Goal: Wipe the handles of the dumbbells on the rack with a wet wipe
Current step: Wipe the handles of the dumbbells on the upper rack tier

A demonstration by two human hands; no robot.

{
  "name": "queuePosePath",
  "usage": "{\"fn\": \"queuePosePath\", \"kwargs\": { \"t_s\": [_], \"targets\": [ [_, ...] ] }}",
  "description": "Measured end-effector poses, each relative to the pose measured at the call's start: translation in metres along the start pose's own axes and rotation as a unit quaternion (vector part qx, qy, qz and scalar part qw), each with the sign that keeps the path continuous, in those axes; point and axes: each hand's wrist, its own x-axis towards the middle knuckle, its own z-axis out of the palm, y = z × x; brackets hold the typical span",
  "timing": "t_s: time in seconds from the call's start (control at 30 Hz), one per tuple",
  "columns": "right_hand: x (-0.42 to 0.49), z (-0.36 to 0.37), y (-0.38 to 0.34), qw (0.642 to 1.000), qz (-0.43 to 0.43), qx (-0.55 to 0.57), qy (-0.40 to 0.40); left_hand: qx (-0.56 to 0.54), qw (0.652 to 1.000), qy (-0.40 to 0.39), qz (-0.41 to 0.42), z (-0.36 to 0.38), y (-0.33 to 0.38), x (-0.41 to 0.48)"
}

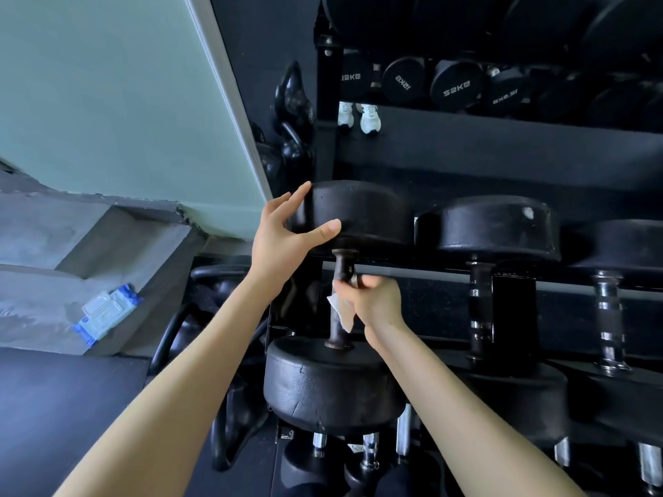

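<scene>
A black dumbbell (333,385) lies at the left end of the rack, its dark handle (342,270) running between two round heads. My right hand (373,303) grips a white wet wipe (341,310) wrapped round that handle, near its far half. My left hand (283,234) rests on the far head (362,209) of the same dumbbell, fingers spread over its edge and thumb across its near face. Two more dumbbells with chrome-ringed handles (479,310) (608,317) sit to the right.
A blue and white wipe packet (106,313) lies on a grey concrete step at left. Kettlebells (292,98) stand beside the rack's left post. A mirror behind the rack (502,138) reflects labelled dumbbells and white shoes. More dumbbells lie on the lower shelf.
</scene>
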Motion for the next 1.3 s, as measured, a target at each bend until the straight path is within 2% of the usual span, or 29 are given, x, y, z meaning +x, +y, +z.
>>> {"fn": "queuePosePath", "kwargs": {
  "t_s": [0.07,0.13,0.27,0.33,0.53,0.7,0.77,0.93,1.07,1.13,1.23,1.3],
  "targets": [
    [-0.001,0.005,-0.004,0.999,-0.021,0.018,0.021,0.004,1.0,0.002,-0.002,0.0,0.0,0.0],
    [-0.003,0.004,0.0,0.999,-0.033,-0.009,0.002,0.004,1.0,0.002,0.001,0.0,0.0,0.0],
    [-0.008,-0.012,0.005,0.989,-0.021,-0.053,-0.139,0.013,1.0,-0.004,0.01,-0.001,-0.002,0.001],
    [-0.009,-0.019,0.01,0.979,-0.042,-0.12,-0.162,0.015,1.0,-0.004,0.013,-0.001,-0.002,0.001],
    [-0.013,-0.02,0.005,0.954,-0.147,-0.257,-0.053,0.012,1.0,-0.008,0.012,-0.001,-0.003,0.001],
    [-0.013,-0.007,-0.004,0.938,-0.149,-0.311,0.031,0.01,1.0,-0.007,0.009,0.0,-0.002,0.0],
    [-0.008,-0.001,-0.007,0.937,-0.145,-0.308,0.074,0.01,1.0,-0.003,0.006,0.0,-0.001,0.0],
    [0.008,0.019,-0.021,0.961,-0.079,-0.178,0.198,0.005,1.0,-0.002,0.004,0.001,0.0,-0.002],
    [0.008,0.036,-0.018,0.966,-0.023,-0.138,0.215,-0.006,1.0,-0.004,0.004,0.001,0.0,-0.003],
    [0.005,0.037,-0.024,0.961,-0.049,-0.19,0.197,-0.012,1.0,-0.005,0.004,0.001,0.002,-0.003],
    [0.004,0.03,-0.03,0.929,-0.097,-0.327,0.14,-0.018,1.0,-0.005,0.004,0.002,0.004,-0.004],
    [0.008,0.024,-0.028,0.935,-0.111,-0.307,0.136,-0.022,1.0,-0.003,0.0,0.002,0.005,-0.005]
  ]
}}
